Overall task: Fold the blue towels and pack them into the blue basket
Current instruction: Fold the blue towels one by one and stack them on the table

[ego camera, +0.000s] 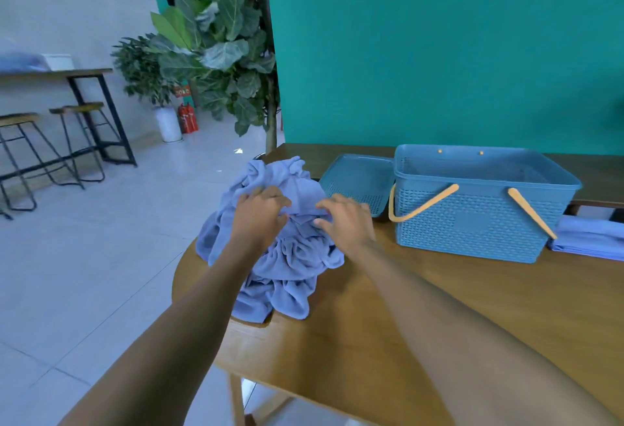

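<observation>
Both hands (260,214) (344,219) grip crumpled blue towels (287,256).

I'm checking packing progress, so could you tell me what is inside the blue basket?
The blue basket shows only bare inner walls; no towel rises above its rim. Its near wall hides the floor.

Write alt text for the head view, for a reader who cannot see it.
Both hands, left hand and right hand, grip a crumpled pile of blue towels at the left end of a wooden table. To the right stand a blue basket that looks empty, its lid behind the pile, and folded blue towels at the frame edge.
</observation>
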